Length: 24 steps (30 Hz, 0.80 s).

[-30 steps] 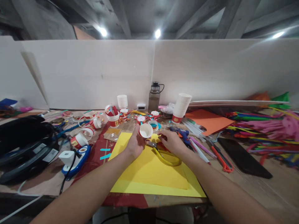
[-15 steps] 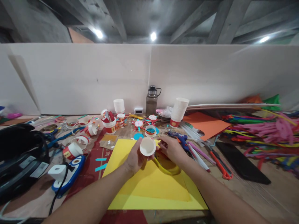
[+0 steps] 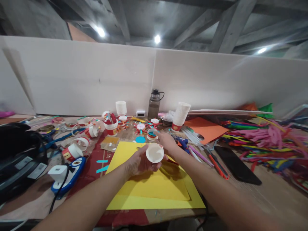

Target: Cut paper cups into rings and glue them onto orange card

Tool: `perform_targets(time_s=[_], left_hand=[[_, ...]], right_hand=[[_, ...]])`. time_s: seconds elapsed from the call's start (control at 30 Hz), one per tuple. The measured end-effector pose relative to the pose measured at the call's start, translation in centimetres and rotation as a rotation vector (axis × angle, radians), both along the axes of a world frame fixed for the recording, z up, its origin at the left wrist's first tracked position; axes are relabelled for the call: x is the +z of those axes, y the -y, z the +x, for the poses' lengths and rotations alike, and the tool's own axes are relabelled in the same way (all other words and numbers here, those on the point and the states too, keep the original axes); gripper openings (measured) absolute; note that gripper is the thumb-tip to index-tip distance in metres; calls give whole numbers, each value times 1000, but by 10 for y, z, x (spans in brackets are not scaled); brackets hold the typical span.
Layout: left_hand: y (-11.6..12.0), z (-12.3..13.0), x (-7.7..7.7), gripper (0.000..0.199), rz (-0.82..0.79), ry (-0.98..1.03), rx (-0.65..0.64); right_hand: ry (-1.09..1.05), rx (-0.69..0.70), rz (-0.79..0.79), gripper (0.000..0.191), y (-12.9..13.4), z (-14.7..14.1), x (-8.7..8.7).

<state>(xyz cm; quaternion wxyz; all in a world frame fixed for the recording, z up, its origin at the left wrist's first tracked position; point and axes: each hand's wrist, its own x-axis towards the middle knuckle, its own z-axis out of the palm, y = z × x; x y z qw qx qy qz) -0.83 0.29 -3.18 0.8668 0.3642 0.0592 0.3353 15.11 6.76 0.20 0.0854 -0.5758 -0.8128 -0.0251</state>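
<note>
A white-lined paper cup (image 3: 154,153) is in my left hand (image 3: 139,158), its mouth turned toward me, above the yellow paper sheets (image 3: 154,189). The left thumb and fingers are closed around its side. A thin dark tip sticks out behind that thumb; I cannot make out what it belongs to. Farther forward, my right hand (image 3: 166,141) has its fingers partly extended at a short cut cup (image 3: 151,134) with blue paper inside. Whether they touch it is unclear. A blue paper disc (image 3: 140,139) lies left of that cup.
Small decorated cup pieces (image 3: 141,127) stand behind. A bottle (image 3: 154,104) and a cup stack (image 3: 181,117) are farther back. On the right are a glue gun (image 3: 183,143), a phone (image 3: 237,165) and pipe cleaners (image 3: 262,133); on the left, a blue-and-white power strip (image 3: 68,179).
My right hand has moved forward from beside the held cup to the short cut cup. The left hand keeps its hold, with the cup slightly lower and to the right. The view has tilted slightly.
</note>
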Motion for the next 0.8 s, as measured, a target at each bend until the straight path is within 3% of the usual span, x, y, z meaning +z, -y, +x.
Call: perform_targets(time_s=[0.17, 0.27, 0.33, 0.4, 0.47, 0.57, 0.6, 0.67, 0.7, 0.8], left_hand=[[-10, -6, -11, 66, 94, -65, -185], [-15, -5, -16, 67, 140, -139, -296], [-15, -4, -15, 66, 167, -173, -348], [-13, -6, -11, 65, 180, -191, -370], [-10, -9, -5, 63, 208, -210, -374], [-6, -14, 2, 61, 264, -228, -419], [-5, -14, 3, 61, 269, -225, -438], [-6, -15, 0, 63, 259, -213, -458], [-7, -15, -2, 63, 248, -206, -452], [-10, -15, -9, 68, 215, -179, -407]], right_hand=[[59, -27, 10, 24, -13, -10, -4], [1, 7, 100, 27, -12, -14, 8], [-189, 126, 205, 25, -7, -20, 23], [-333, 279, 206, 22, 0, -34, 40], [-365, 460, 74, 18, 8, -54, 56], [-314, 774, -261, 13, 11, -97, 73], [-310, 820, -305, 13, 9, -113, 78], [-377, 753, -340, 18, 3, -143, 85], [-467, 676, -316, 29, -1, -154, 89], [-686, 570, -139, 51, -9, -167, 97]])
